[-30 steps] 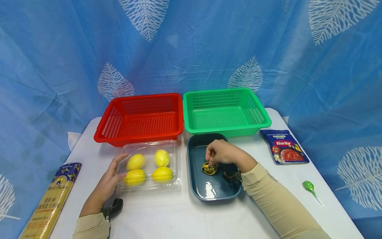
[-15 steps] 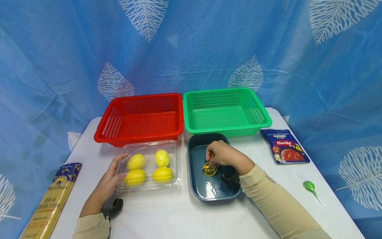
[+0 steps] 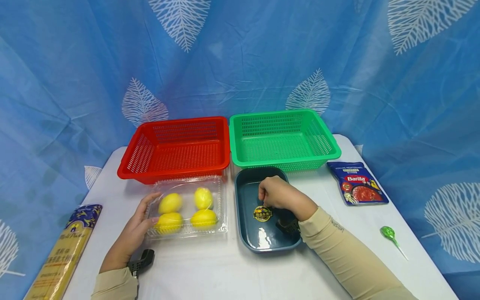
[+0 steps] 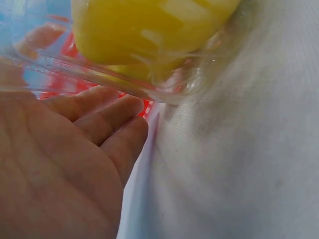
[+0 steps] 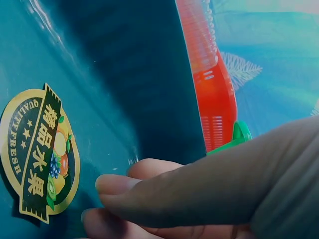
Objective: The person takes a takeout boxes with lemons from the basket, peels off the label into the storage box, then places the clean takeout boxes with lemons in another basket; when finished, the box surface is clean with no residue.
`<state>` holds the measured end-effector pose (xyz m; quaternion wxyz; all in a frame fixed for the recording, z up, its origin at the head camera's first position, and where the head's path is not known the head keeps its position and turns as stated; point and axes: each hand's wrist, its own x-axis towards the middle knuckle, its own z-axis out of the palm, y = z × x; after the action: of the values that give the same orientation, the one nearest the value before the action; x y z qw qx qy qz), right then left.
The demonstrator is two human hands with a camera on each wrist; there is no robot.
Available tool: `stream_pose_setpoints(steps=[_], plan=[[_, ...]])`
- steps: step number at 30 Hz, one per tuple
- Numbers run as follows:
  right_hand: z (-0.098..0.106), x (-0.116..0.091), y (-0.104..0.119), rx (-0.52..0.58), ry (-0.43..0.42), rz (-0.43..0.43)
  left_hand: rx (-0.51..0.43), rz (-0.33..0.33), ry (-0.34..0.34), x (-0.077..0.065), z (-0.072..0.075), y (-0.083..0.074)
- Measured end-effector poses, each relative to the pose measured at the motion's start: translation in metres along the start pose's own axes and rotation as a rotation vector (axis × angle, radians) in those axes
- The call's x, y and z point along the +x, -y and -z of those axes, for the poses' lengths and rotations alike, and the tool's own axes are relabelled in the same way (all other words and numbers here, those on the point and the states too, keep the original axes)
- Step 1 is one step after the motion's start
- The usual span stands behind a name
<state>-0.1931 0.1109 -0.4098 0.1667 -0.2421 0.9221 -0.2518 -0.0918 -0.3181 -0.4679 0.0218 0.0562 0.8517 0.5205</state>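
Observation:
My left hand grips the left end of a clear plastic clamshell box holding several lemons. In the left wrist view, its fingers lie against the box edge, below a yellow lemon. My right hand is inside a dark blue rectangular tray, fingers curled. A round black-and-gold fruit sticker lies on the tray floor just below those fingers. In the right wrist view, the fingertips are bunched beside the sticker and hold nothing visible.
Behind stand a red basket and a green basket, side by side. At right lie a blue Barilla sauce pouch and a green lollipop. A pasta packet lies along the left table edge.
The right hand has shifted slightly right, and its fingertips now overlap the sticker less, leaving more of it visible. The left hand, box and baskets stay in place.

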Motion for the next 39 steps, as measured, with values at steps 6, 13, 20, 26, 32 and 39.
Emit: stream_pose_setpoints(steps=[6,13,20,26,32,39], plan=[[-0.001,0.000,-0.001,-0.018,-0.011,-0.005,-0.006,-0.008,-0.001,0.000,0.000,-0.002],[0.002,-0.002,-0.001,-0.010,-0.036,-0.001,-0.005,-0.023,-0.003,0.000,-0.001,-0.004],[0.003,-0.004,-0.004,0.022,-0.079,0.022,-0.007,-0.024,-0.002,0.000,-0.001,-0.002],[0.004,-0.006,-0.007,0.075,-0.085,0.026,0.000,-0.023,-0.007,0.000,-0.001,-0.003],[0.010,-0.010,-0.007,0.131,-0.073,0.002,-0.001,-0.011,-0.008,-0.002,-0.001,-0.003],[0.015,-0.014,-0.012,0.296,-0.095,-0.007,-0.010,-0.014,-0.002,-0.001,-0.001,-0.004]])
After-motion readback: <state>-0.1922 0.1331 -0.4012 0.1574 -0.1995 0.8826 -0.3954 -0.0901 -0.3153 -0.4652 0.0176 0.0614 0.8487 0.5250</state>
